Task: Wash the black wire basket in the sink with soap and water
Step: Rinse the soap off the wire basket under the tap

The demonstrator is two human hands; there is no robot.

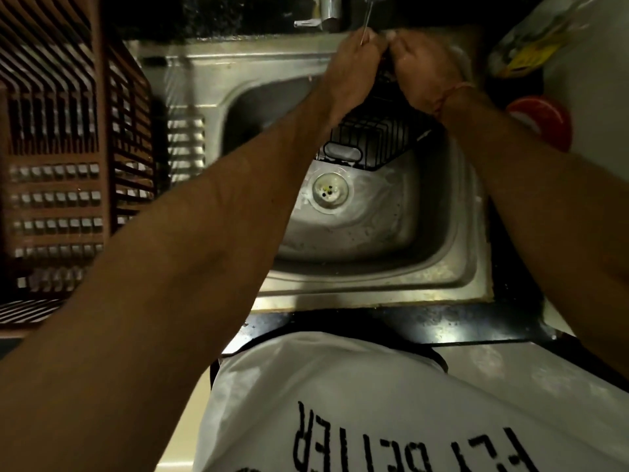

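White shirt [374,403] with black lettering fills the bottom of the view, pressed against the dark counter edge [425,323] just before the sink [357,284]. Both bare forearms reach out over the sink toward its far rim. At that far rim the left hand [350,68] and right hand [422,69] meet, fingers curled closed around the upper end of the basket [371,137]; exactly which wires each one grips is hidden by the hands themselves. A thin stream of water [366,27] falls from the tap [328,10] behind the sink onto the left hand's knuckles. The basket, black wire, hangs tilted inside the sink's far right part, its lower end above the bowl and just beyond the drain [330,191], which sits in the middle of the sink floor among soapy white streaks. A thread band [449,97] circles the right wrist. Left of the sink stands a brown slatted rack [68,148]; right of the sink, a red lid [541,122] and a plastic bag [531,39].
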